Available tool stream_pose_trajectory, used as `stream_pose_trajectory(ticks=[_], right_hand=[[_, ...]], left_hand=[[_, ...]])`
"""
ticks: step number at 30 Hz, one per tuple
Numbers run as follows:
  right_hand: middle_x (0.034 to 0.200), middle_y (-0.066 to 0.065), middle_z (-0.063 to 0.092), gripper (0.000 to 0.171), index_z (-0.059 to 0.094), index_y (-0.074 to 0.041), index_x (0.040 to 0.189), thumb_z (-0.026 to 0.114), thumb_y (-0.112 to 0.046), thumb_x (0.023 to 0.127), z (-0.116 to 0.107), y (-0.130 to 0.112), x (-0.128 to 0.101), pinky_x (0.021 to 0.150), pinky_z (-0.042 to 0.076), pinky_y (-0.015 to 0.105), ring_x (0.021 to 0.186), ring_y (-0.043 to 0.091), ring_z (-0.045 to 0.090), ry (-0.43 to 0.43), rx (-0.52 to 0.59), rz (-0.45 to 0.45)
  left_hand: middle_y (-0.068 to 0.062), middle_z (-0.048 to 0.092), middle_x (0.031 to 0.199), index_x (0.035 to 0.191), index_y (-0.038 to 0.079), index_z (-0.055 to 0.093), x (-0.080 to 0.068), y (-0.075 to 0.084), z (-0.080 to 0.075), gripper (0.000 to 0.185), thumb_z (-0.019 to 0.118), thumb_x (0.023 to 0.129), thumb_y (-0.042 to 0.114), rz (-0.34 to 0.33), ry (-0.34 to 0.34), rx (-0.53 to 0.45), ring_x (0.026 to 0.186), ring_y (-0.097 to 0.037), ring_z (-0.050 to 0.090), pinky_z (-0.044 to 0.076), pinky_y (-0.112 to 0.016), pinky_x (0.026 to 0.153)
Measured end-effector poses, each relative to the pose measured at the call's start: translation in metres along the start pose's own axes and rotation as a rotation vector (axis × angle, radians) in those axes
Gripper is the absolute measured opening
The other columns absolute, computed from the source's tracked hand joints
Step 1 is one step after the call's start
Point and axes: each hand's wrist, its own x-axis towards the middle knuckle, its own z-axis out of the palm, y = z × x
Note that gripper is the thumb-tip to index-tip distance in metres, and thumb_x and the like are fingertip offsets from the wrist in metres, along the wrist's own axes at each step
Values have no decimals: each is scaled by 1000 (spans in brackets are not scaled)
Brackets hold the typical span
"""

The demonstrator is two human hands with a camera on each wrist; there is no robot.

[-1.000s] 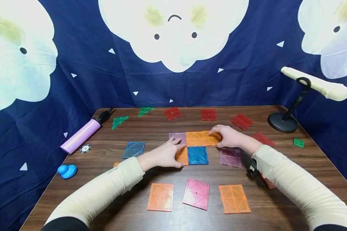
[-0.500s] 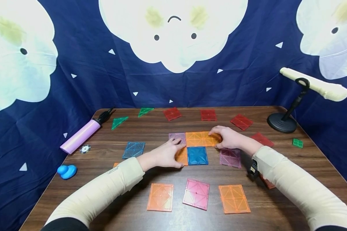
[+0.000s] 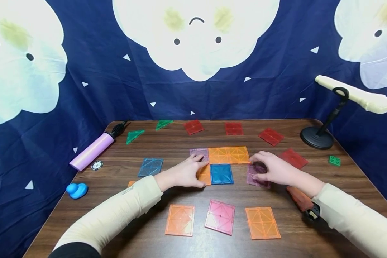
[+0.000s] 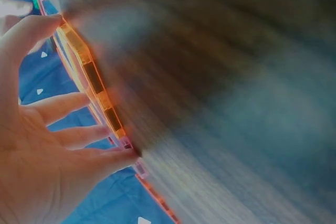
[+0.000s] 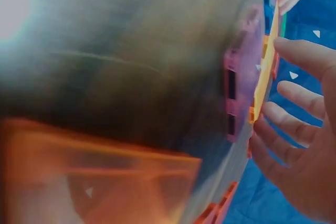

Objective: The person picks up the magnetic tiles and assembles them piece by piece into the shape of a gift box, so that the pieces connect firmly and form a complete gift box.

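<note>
Brown wood table (image 3: 167,143) carries flat translucent plastic tiles that look light, stiff and slick, best taken by their thin edges: five red, five orange, two purple, two blue, two green triangles and one pink, counted in the head view. The left hand (image 3: 184,173) rests with fingers spread, gripping nothing, on the orange tile (image 3: 204,175) and the purple tile (image 3: 199,154) of the middle cluster. The right hand (image 3: 272,168) arches loosely over the loose purple tile (image 3: 257,176) just right of the cluster, fingertips at its edges, not clamped.

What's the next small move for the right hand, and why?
Probably slide the purple tile left against the blue tile. The right hand rests on it, a gap separates the two, and the left hand steadies the joined tiles.
</note>
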Motion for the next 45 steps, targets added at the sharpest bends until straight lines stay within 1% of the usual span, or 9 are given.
stream_pose_trajectory(ticks=[3, 6, 10, 13, 17, 21, 34, 41, 45], right_hand=[[121, 9, 64, 52, 66, -9, 129, 85, -26, 84, 3, -1, -11, 92, 50, 55, 111, 32, 59, -43, -32, 32], [122, 9, 63, 54, 67, -10, 131, 85, -29, 83, 9, -2, -14, 92, 50, 55, 110, 31, 58, -63, -39, 35], [120, 10, 63, 52, 70, -9, 129, 85, -29, 84, 14, -6, -11, 90, 51, 52, 107, 28, 58, -56, -38, -6], [122, 12, 60, 52, 69, -8, 132, 83, -26, 85, 16, -11, -7, 86, 50, 47, 105, 27, 55, -51, -47, -42], [119, 9, 54, 53, 67, -6, 135, 81, -20, 86, 20, -15, 1, 77, 44, 36, 99, 22, 46, -43, -37, -102], [116, 5, 52, 54, 64, -5, 138, 79, -18, 88, 24, -17, 8, 75, 39, 33, 97, 19, 41, -46, -32, -154], [125, 12, 54, 54, 62, -4, 141, 78, -19, 91, 25, -18, 15, 88, 45, 42, 110, 27, 45, -68, -51, -178], [126, 12, 53, 51, 61, -3, 140, 75, -19, 94, 25, -20, 14, 85, 47, 41, 108, 25, 45, -52, -70, -187], [127, 13, 53, 50, 62, -4, 140, 75, -20, 94, 26, -18, 13, 87, 47, 43, 111, 27, 46, -39, -68, -184]], left_hand=[[-28, 30, 160, 152, 2, 47, 0, 1, 0, 84, 80, 84, 41, -2, -5, -5, 148, -50, 22, 28, -54, 116], [-28, 29, 160, 151, 1, 47, 0, 0, 0, 84, 80, 85, 41, -11, -14, -12, 148, -51, 21, 28, -55, 117], [-28, 29, 160, 151, 1, 47, -1, 0, 0, 84, 80, 85, 41, -14, -13, -13, 148, -51, 20, 27, -55, 117], [-29, 29, 160, 151, 1, 47, 0, 0, 0, 85, 80, 84, 40, -7, -7, -14, 148, -51, 20, 27, -55, 116], [-29, 29, 160, 151, 1, 47, 1, 1, 0, 85, 80, 84, 40, -2, -3, -14, 147, -51, 21, 27, -54, 116], [-29, 28, 160, 151, 1, 46, 2, 1, 0, 85, 80, 84, 40, 0, -9, -8, 147, -52, 21, 27, -54, 117], [-27, 26, 162, 153, 2, 45, 0, 1, -1, 86, 79, 85, 41, -25, -22, -11, 148, -50, 19, 28, -53, 117], [-27, 26, 162, 153, 2, 45, -1, 3, -1, 85, 80, 85, 41, -35, -25, -20, 149, -50, 18, 28, -54, 116], [-27, 26, 162, 153, 2, 45, -1, 2, -1, 85, 79, 86, 41, -29, -28, -23, 149, -49, 18, 27, -55, 116]])
